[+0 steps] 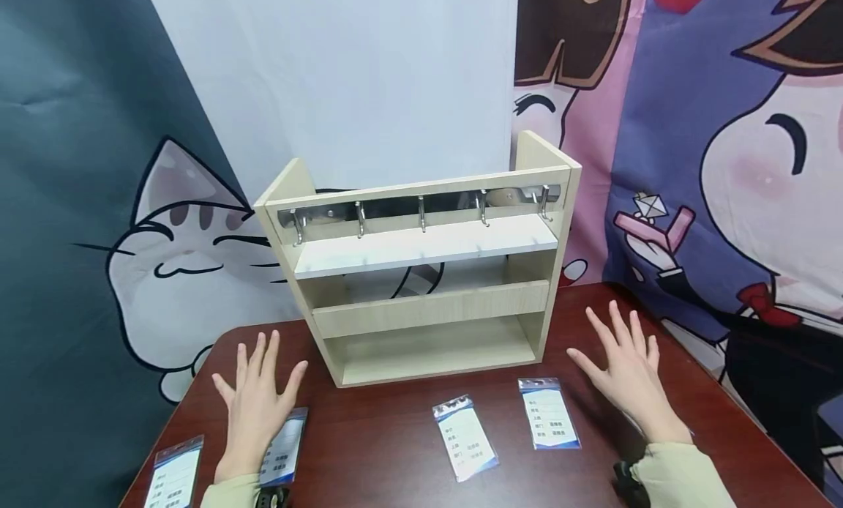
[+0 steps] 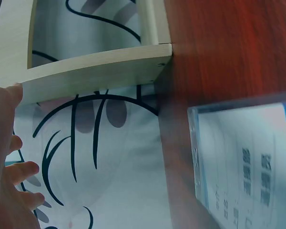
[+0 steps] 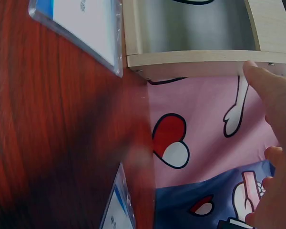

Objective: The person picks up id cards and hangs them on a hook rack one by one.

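My left hand [image 1: 253, 405] is held with its fingers spread above the table's left side, holding nothing. Partly under it lies a clear-sleeved name badge [image 1: 285, 449], and another badge [image 1: 173, 475] is at its left. On the right, my right hand [image 1: 626, 372] also has spread fingers and grips nothing. Nearest to it is a badge [image 1: 549, 414] with a blue-edged white card; a further badge [image 1: 465, 439] lies tilted near the middle. Between the hands, farther back, stands a pale wooden shelf rack [image 1: 431, 310] with a metal strip of several hooks [image 1: 422, 212] along its top.
The rack stands toward the back of a dark red-brown table [image 1: 388, 435]. Printed cloth with a cartoon cat [image 1: 197, 266] and cartoon figures [image 1: 770, 186] hangs behind and beside it. In the right wrist view, another badge [image 3: 118, 212] shows near the table edge.
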Demonstrator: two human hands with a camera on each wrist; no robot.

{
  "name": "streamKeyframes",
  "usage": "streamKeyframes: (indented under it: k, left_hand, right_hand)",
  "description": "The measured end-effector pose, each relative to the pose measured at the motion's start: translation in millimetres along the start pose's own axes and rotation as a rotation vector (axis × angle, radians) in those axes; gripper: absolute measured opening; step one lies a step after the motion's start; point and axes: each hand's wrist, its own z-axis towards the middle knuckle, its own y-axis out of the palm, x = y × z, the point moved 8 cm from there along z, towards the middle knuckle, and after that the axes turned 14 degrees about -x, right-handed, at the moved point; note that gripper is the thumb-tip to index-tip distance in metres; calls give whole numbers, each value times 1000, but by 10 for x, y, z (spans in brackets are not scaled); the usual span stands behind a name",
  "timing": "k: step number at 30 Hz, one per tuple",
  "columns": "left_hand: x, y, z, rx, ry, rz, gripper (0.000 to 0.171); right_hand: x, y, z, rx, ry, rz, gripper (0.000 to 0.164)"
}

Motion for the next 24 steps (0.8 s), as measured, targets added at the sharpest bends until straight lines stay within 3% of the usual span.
streamKeyframes:
  k: [8, 13, 16, 20, 24]
  left_hand:
    - [76, 10, 34, -10, 59, 72, 81]
    - [87, -5, 25, -3, 56, 50, 79]
    - [96, -17, 15, -5, 53, -18, 78]
    - [110, -60, 31, -3, 42, -180, 72]
    - [119, -131, 48, 36, 13, -322, 65]
  right_hand:
    - [61, 192, -35, -99, 20, -42, 87]
    - [89, 217, -46, -127, 31, -24, 86]
    - [104, 168, -46, -125, 25, 1, 79]
    - [151, 44, -62, -104, 18, 19, 62]
    - [246, -91, -89, -111, 31, 50, 53]
